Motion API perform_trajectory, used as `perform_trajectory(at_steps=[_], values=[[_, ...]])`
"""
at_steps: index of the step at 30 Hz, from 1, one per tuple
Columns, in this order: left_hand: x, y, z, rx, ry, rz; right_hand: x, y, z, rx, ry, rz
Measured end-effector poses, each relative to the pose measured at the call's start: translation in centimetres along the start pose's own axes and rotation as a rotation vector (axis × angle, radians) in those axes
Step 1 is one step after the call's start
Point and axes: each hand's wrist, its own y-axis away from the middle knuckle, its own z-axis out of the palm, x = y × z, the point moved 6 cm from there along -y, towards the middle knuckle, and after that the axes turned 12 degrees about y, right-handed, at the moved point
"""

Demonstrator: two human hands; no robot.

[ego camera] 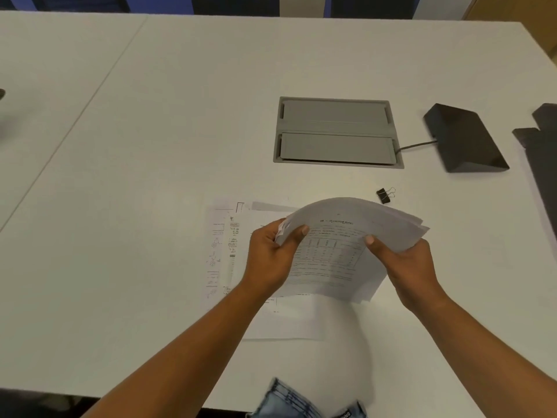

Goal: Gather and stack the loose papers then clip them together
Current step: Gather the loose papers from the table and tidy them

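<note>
A sheaf of printed papers (334,245) is lifted off the white table (150,146), bowed upward in the middle. My left hand (271,254) grips its left edge and my right hand (407,267) grips its right edge, thumbs on top. Beneath and to the left, more loose sheets (224,251) lie flat on the table, partly hidden by my left hand and the held papers. A black binder clip (384,195) rests on the table just beyond the sheaf's far right corner.
A grey recessed cable hatch (336,132) sits in the table beyond the papers. A black wedge-shaped device (464,138) with a cord lies to its right, and dark flat pieces (542,152) reach the right edge. The table's near edge runs by my lap.
</note>
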Motion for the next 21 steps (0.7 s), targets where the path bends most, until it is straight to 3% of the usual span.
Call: perform_trajectory(at_steps=[4, 7, 14, 18, 21], values=[[1.2, 0.1, 0.1, -0.036, 0.001, 0.063, -1.1, 0.0, -0.1, 0.022, 0.028, -0.034], [1.9, -0.1, -0.2, 0.027, -0.032, 0.126, -3.0, 0.4, 0.1, -0.016, 0.094, -0.135], [0.8, -1.0, -0.6, 0.13, 0.102, 0.038, -1.9, 0.0, 0.4, -0.051, 0.135, -0.116], [0.4, -1.4, -1.0, 0.024, 0.058, 0.074, 1.0, -0.6, 0.1, -0.052, 0.185, -0.035], [-1.7, -1.9, -1.1, -0.055, -0.123, -0.044, 1.9, -1.3, -0.1, -0.043, 0.205, -0.005]])
